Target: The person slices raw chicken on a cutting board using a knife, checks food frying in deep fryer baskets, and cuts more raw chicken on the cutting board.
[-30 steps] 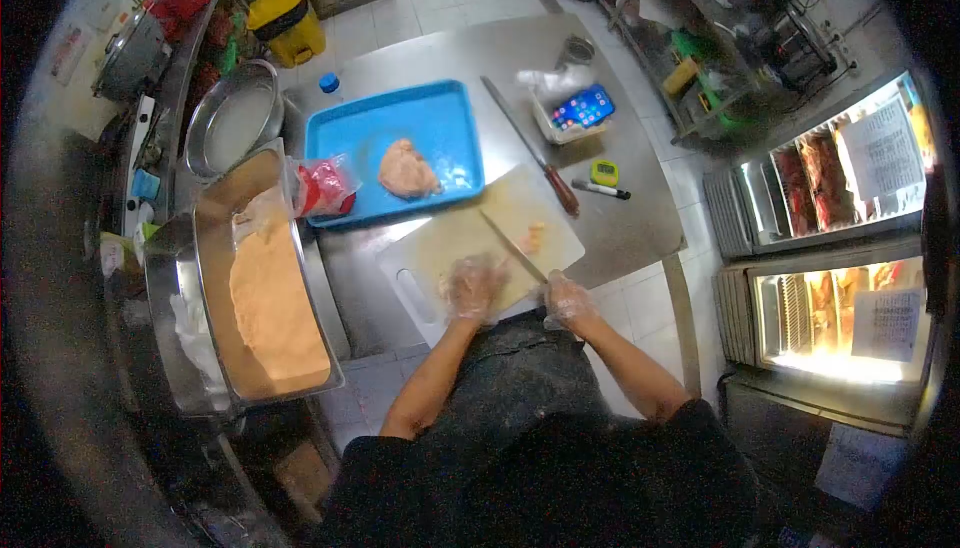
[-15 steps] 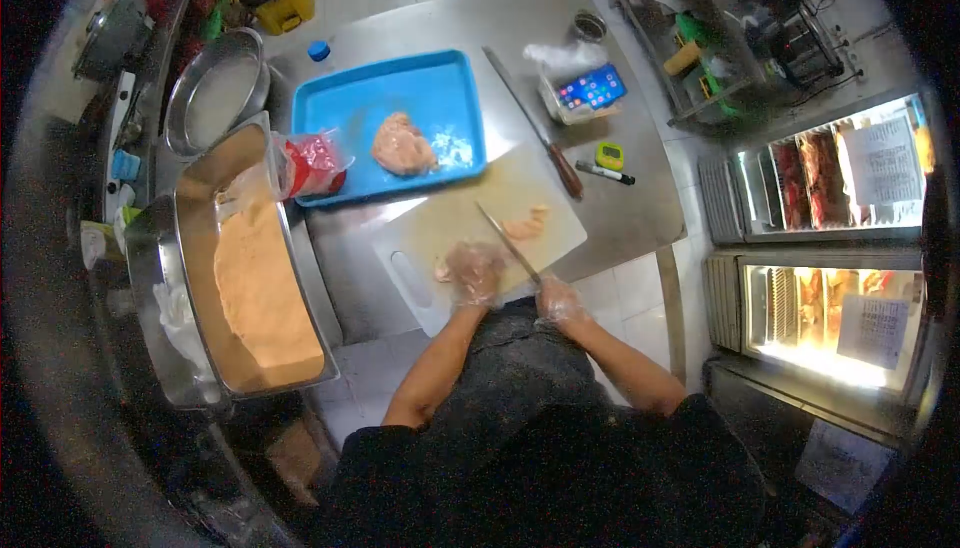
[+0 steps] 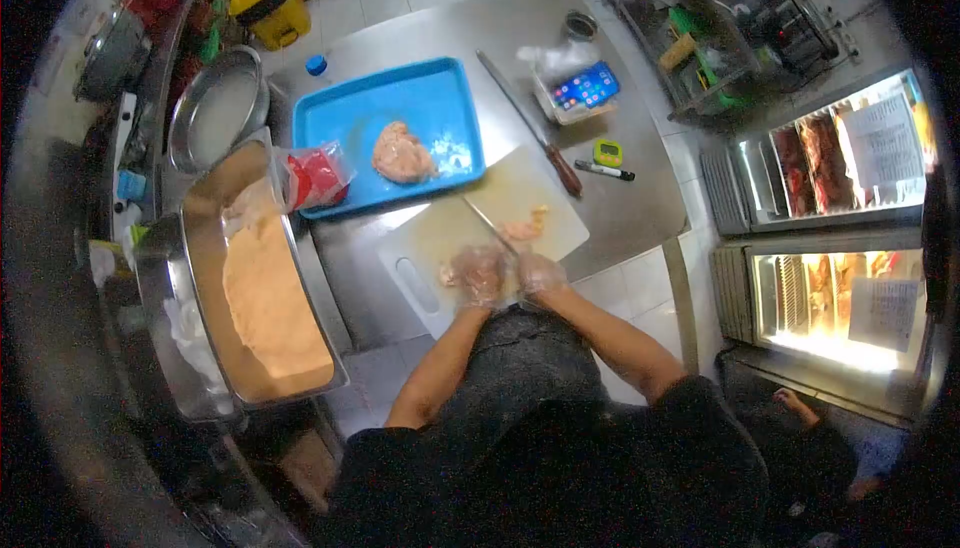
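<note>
In a clear plastic glove, my right hand (image 3: 541,273) is closed round the handle of a knife (image 3: 487,220). The blade points up and left across a white cutting board (image 3: 408,240). My gloved left hand (image 3: 477,276) is close beside it, fingers curled over a piece of raw meat (image 3: 447,274) that mostly hides under them. Further right on the board lie pale raw meat strips (image 3: 524,227). Beyond the board, a blue tray (image 3: 335,120) holds a larger raw meat piece, likely chicken (image 3: 402,154).
A red plastic packet (image 3: 318,177) rests by a deep pan of orange-tan powder (image 3: 270,293). A second long knife (image 3: 528,118), timer (image 3: 607,153), marker (image 3: 605,170) and phone (image 3: 587,87) are at right. Another person's hand (image 3: 795,406) shows near the lit fridges (image 3: 835,298).
My right hand and the knife have shifted left and up, closer to my left hand. My left hand has moved slightly right. Another person has come into view at lower right.
</note>
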A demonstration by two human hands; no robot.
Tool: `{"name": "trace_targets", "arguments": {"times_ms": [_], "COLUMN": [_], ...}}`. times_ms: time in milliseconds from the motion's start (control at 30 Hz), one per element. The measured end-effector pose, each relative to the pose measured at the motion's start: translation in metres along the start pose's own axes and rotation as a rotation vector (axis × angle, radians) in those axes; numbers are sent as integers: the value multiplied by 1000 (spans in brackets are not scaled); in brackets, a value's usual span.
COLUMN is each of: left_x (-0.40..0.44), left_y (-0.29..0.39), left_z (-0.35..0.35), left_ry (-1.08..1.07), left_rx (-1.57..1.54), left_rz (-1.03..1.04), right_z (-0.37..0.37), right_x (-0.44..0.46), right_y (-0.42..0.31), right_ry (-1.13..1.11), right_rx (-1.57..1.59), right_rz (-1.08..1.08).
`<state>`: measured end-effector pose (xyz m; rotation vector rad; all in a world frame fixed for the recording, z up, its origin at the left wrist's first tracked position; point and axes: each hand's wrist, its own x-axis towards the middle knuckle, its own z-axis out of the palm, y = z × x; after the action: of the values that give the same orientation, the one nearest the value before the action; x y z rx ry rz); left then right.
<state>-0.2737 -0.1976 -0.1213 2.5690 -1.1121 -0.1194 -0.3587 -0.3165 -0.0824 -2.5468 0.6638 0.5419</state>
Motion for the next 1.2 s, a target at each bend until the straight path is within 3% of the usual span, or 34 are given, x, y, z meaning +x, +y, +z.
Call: {"name": "trace_targets", "arguments": {"times_ms": [100, 133, 167, 233, 300, 333, 367, 400, 433, 467, 533, 600, 667, 767, 833, 867, 900, 933, 1033, 1133, 1200], "left_x": [0, -6, -8, -7, -10, -14, -35, -32, -12, -27, -16, -14, -17, -23, -20, -17, -15, -17, -15, -12, -10], "left_y": [-2, -5, -8, -11, -13, -16, -25, -36, -6, -27, -20, -22, -21, -29, -30, -26, -19, -13, -2, -5, -7], "left_z": [0, 4, 12, 28, 28, 27, 54, 78, -21, 29, -6, -27, -41, -20, -19, -9, -33, -57, -44, -21, -2], "left_ry": [-41, 197, 131, 9, -46, -73, 86, 262, -262, 28, 21, 15, 0, 467, 236, 52, 101, 152, 346, 131, 99], "left_rx": [15, -164, -92, 40, -91, -150, 9, 177, -132, -91, -121, -95, -42, -348, -50, 175, -58, -284, -115, -118, -71], "left_rz": [-49, 3, -36, -128, -136, -132, 13, 156, -60, 2, -39, 13, 30, 46, 60, -6, 23, 39, 31, -39, -81], "right_z": [29, 51, 68, 59, 45, 44, 48, 70, 85, 45, -9, -7, 7, 20, 33, 40, 37, -16, 0, 20, 8], "right_x": [-7, -8, -16, -42, -57, -61, -58, -48, -28, -36, -53, -55, -48, -37, -32, -31, -37, -48, -35, -24, -38], "right_y": [33, 53, 71, 88, 93, 92, 93, 97, 97, 65, 22, 17, 31, 53, 69, 61, 65, 25, 19, 20, 15], "right_ry": [112, 371, 628, 351, 474, 401, 338, 423, 505, 342, 139, 99, 66, 130, 265, 286, 411, 90, 94, 202, 130], "right_rx": [24, -49, -120, 243, -243, -167, -92, -59, -19, 313, 474, 153, 146, 363, 188, 167, 58, 46, 229, 365, 257], "right_rz": [-191, -355, -517, -408, -560, -492, -431, -375, -320, -202, -119, -158, -74, -27, -148, -5, -268, -40, 15, -79, -2]}}
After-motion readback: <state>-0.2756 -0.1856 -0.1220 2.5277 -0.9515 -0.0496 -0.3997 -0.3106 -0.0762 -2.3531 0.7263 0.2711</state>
